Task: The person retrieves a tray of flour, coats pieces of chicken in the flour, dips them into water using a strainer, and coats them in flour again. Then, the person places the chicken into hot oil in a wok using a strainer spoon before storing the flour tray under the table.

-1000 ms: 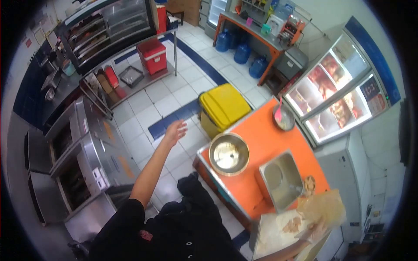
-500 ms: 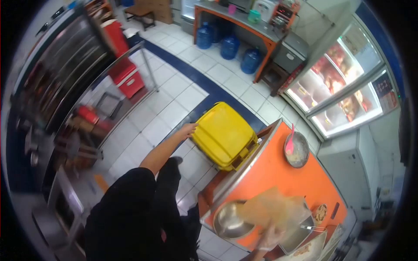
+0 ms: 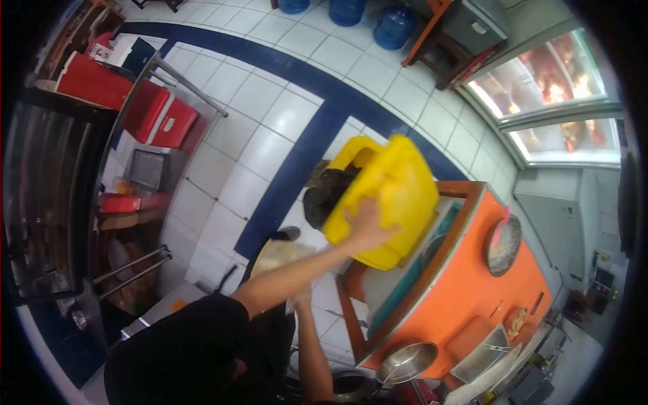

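Observation:
The yellow bin lid [image 3: 405, 196] is tilted up, and my left hand [image 3: 370, 226] lies against its inner or front face with the fingers spread. Below the lid, the bin's yellow rim [image 3: 354, 150] and a black bin liner [image 3: 322, 202] show. My right hand [image 3: 302, 297] is partly hidden under my left forearm. It is closed on a crumpled, pale translucent plastic bag [image 3: 278, 258], which hangs beside the bin, apart from it.
An orange-topped counter [image 3: 442, 283] stands right of the bin, bearing a steel bowl [image 3: 408, 361], a pan with a pink spatula [image 3: 505, 246] and a metal tray [image 3: 480, 354]. Red coolers [image 3: 162, 121] are at left. Water jugs [image 3: 395, 28] stand at the back.
My left hand has swung the yellow lid up from closed, exposing the black liner. My right hand has carried the plastic bag leftward from over the counter to beside the bin.

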